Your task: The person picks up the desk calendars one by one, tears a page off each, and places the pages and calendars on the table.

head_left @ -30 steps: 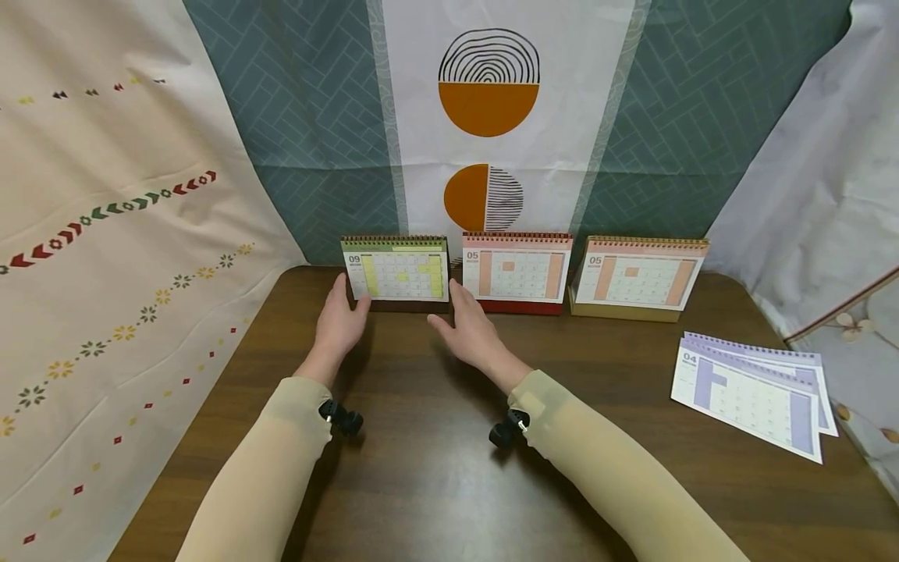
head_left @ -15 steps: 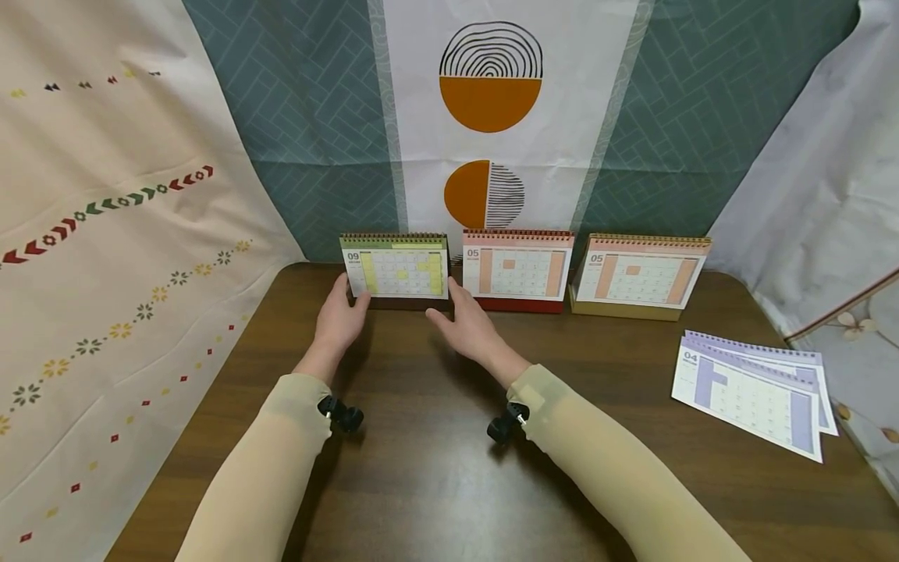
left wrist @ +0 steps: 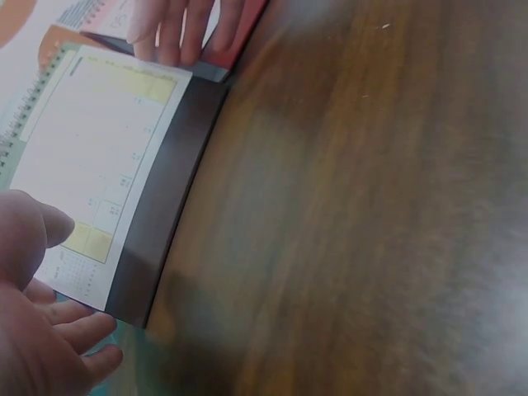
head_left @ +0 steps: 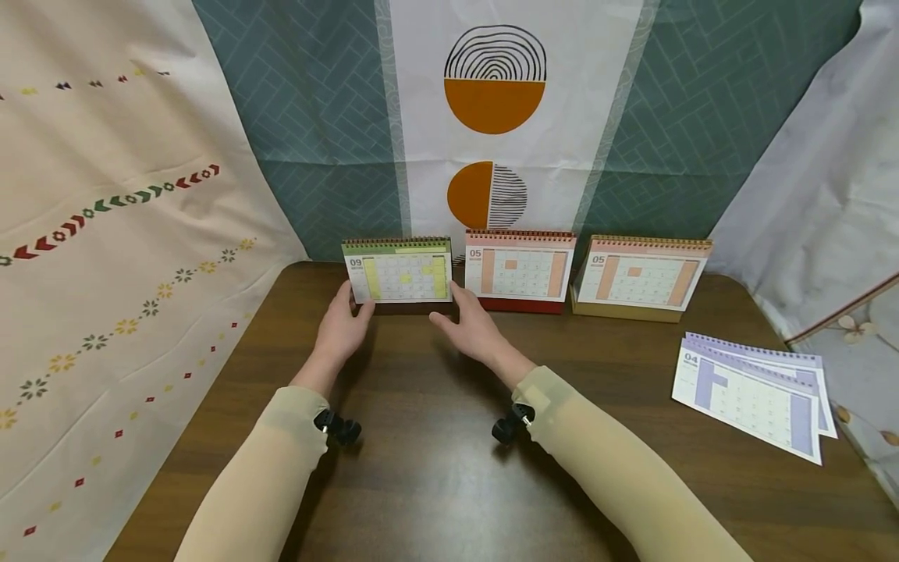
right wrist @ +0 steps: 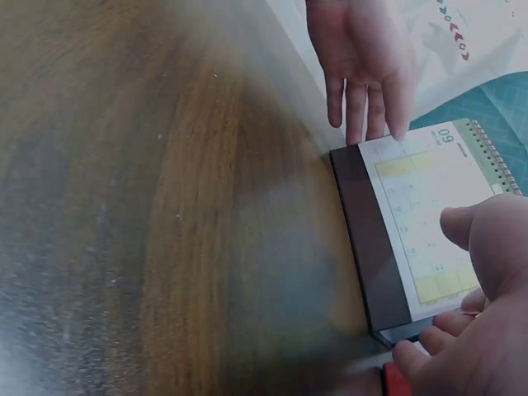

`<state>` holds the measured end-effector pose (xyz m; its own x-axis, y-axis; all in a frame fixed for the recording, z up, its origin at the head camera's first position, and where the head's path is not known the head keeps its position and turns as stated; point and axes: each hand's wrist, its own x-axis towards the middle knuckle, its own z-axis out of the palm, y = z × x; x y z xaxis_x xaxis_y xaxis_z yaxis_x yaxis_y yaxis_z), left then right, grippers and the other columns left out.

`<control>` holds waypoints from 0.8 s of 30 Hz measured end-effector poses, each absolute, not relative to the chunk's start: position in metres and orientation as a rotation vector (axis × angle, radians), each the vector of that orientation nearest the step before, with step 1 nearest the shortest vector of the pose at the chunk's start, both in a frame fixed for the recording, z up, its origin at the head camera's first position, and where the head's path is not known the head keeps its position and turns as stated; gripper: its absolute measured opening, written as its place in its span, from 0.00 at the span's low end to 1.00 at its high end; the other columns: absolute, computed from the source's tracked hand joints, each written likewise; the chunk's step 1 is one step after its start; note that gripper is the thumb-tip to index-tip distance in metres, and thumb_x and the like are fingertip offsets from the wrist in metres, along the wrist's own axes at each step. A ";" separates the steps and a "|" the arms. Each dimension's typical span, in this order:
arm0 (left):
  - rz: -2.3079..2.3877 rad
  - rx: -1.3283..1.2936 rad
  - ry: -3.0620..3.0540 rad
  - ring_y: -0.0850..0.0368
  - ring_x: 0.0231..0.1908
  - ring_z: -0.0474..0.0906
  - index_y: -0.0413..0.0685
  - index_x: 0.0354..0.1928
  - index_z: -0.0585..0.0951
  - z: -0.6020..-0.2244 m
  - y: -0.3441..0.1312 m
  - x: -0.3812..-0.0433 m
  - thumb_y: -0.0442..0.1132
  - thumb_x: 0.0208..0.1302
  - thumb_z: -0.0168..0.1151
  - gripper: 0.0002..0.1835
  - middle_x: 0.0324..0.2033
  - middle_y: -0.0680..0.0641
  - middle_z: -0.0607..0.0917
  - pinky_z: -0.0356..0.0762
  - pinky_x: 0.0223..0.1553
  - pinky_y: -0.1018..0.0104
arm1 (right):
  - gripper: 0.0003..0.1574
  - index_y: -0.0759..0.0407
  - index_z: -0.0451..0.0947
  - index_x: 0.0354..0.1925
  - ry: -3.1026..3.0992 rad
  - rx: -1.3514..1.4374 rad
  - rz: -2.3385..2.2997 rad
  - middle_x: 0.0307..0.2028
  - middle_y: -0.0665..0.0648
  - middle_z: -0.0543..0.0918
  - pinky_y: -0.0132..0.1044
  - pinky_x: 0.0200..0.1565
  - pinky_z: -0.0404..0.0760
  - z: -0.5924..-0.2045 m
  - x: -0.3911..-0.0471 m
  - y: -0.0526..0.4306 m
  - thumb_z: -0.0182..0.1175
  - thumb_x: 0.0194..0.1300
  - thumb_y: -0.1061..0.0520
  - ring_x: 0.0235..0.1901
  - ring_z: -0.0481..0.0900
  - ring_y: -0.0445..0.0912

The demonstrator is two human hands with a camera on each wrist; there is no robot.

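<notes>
A green-topped desk calendar showing 09 stands on its dark brown base at the back of the table. My left hand is at its left end, fingers along that side and thumb toward the front. At the other end is my right hand, its fingers extended in the narrow space beside a pink calendar on a red base. Both wrist views show the green calendar between the two hands. Relaxed fingers lie by its end in the left wrist view, with the thumb over the page.
Farther right stands another pink desk calendar on a tan base. Loose purple calendar sheets lie at the table's right side. Patterned cloth hangs close behind the calendars. The brown wooden table extends toward me.
The green calendar and my left hand have shifted very slightly toward me and to the right. My right hand keeps nearly the same place at the calendar's right end. The other calendars stay put.
</notes>
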<state>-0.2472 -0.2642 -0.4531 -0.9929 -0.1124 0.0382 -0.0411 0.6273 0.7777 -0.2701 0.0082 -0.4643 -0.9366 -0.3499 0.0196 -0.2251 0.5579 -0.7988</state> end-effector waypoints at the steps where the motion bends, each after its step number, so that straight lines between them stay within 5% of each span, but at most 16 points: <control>1: -1.313 0.125 -2.762 0.32 0.79 0.64 0.43 0.89 0.52 -0.453 -0.264 -0.245 0.48 0.88 0.53 0.38 0.82 0.32 0.63 0.62 0.76 0.35 | 0.56 0.57 0.46 0.90 2.640 -0.486 -1.328 0.87 0.67 0.52 0.60 0.80 0.58 -0.459 -0.265 0.009 0.60 0.84 0.37 0.84 0.55 0.61; 24: -1.323 0.090 -2.810 0.32 0.78 0.66 0.39 0.87 0.52 -0.445 -0.255 -0.186 0.46 0.89 0.53 0.38 0.80 0.30 0.67 0.67 0.74 0.35 | 0.53 0.58 0.51 0.89 2.618 -0.511 -1.322 0.85 0.65 0.57 0.60 0.77 0.66 -0.445 -0.215 0.031 0.63 0.83 0.39 0.81 0.62 0.60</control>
